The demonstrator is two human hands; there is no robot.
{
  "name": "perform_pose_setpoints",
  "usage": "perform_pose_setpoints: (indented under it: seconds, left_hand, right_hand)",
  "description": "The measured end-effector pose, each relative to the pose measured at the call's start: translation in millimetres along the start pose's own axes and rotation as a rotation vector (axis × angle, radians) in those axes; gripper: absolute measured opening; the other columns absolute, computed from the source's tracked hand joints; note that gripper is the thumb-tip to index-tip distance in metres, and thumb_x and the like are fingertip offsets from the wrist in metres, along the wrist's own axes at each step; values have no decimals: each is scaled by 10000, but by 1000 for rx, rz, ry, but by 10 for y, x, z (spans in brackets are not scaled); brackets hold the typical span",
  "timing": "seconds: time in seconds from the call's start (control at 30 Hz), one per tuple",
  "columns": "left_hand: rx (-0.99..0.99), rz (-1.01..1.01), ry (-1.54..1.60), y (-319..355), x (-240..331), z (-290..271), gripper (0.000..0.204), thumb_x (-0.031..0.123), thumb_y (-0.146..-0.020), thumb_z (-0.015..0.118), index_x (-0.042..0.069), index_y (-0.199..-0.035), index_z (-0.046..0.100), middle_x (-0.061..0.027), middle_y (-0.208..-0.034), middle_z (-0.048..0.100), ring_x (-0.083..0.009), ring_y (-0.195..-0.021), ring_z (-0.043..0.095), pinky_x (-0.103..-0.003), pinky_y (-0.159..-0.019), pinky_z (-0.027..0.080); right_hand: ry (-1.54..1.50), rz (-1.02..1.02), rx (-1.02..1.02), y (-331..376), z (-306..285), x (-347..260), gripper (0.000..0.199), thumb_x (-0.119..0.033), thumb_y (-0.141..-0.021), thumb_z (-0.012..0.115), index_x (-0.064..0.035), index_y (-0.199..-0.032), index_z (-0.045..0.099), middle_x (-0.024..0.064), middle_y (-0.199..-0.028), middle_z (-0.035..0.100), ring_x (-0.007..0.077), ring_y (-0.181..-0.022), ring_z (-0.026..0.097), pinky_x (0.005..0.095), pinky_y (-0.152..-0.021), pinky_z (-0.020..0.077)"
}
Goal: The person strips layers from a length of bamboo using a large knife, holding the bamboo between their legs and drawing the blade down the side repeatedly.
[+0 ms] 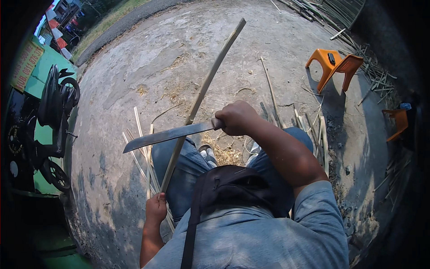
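Observation:
My right hand (pixel 237 117) is closed round the handle of a machete (pixel 165 136), whose long blade points left over my left thigh. The blade crosses a long bamboo strip (pixel 210 76) and appears to touch it about midway. Down at the strip's lower end, my left hand (pixel 156 207) grips it, thumb along the side. From there the strip slants up and away to the right, its far end raised over the ground. Several pale thin strips (pixel 138 121) lie beside my left leg, partly hidden by it.
More split strips (pixel 323 143) lie by my right leg. Shavings (pixel 228 152) litter the concrete between my feet. An orange plastic chair (pixel 329 62) with a dark object on it stands far right, near bamboo poles (pixel 309 11). A motorcycle (pixel 56 107) is parked at the left.

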State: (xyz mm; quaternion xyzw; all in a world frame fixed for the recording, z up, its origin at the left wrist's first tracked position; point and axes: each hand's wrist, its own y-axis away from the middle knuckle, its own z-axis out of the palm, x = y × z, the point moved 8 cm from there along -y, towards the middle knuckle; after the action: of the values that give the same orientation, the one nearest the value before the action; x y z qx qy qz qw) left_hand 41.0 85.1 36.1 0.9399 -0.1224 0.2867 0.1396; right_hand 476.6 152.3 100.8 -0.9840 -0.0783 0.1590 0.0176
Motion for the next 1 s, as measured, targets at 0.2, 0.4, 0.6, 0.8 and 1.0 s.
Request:
perform_pose_setpoints:
  seconds: [0.2,0.4,0.6,0.8,1.0]
  left_hand:
    - [7,7,-73,-23,-24,1,618,540,-1105,487,-2,-879,682,-203,-677,634,-412,-675,685,-469,-612,495]
    - [53,82,-6,-112,127,-30,658,549,-1109,469,-27,-846,648,-179,-673,637,-340,-637,662,-448,-605,472]
    - [21,14,-39,-51,166,-40,621,536,-1104,489,-7,-868,679,-231,-709,652,-442,-700,686,-482,-624,497]
    - [37,34,-83,-59,100,-27,609,528,-1105,491,-2,-862,669,-227,-696,639,-465,-696,664,-491,-612,485]
    - [-2,37,-63,-171,139,9,668,558,-1106,469,-39,-897,684,-211,-746,692,-386,-725,720,-448,-657,517]
  right_hand:
    - [-8,-33,87,-70,-12,13,108,-254,-817,718,-173,-870,766,108,-855,759,337,-838,755,490,-734,589]
    - [-30,117,81,-66,-23,359,102,-205,-795,715,-178,-878,768,105,-876,761,348,-862,748,490,-754,594]
    - [-12,-17,52,11,-45,-8,98,-245,-816,724,-182,-878,767,105,-868,764,347,-846,753,481,-735,593]
    - [13,-30,51,-83,-2,-101,110,-265,-834,722,-163,-837,764,100,-846,760,352,-829,755,487,-720,591]
    - [6,158,107,-62,-38,539,113,-235,-824,712,-179,-900,774,108,-873,763,351,-853,750,477,-758,600]
